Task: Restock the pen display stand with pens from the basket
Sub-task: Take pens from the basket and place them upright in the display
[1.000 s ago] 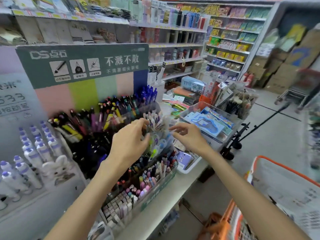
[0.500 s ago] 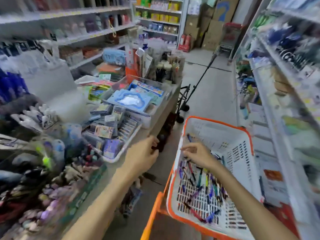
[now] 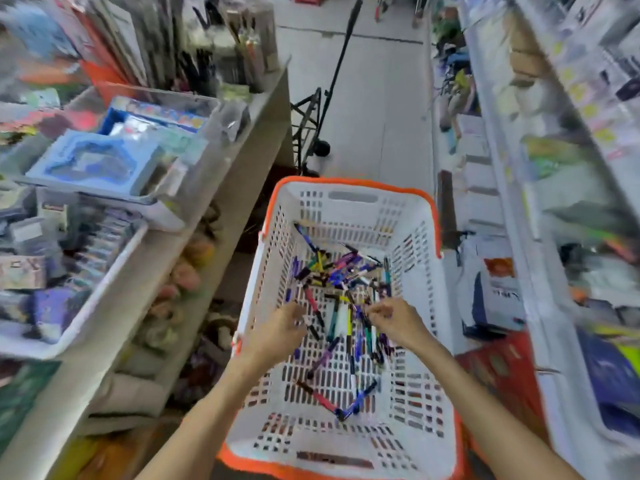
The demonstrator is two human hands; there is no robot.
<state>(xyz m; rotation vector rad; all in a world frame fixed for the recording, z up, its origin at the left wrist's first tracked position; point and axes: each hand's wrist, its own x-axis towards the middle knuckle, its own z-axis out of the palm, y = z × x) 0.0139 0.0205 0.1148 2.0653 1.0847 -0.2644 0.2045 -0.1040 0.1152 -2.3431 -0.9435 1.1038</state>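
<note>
Two hands are lowered into the basket [image 3: 408, 216].
Left hand [image 3: 277, 332], at 9 o'clock of the pens [image 3: 341, 299], is loosely curled, nothing held; right hand [image 3: 398, 320], at 3 o'clock, has fingers bent among them, grip unclear.

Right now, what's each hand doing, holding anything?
Left hand: over the pens in the basket, fingers curled; grip cannot be told.
Right hand: fingertips among the pens; grip cannot be told.
</note>
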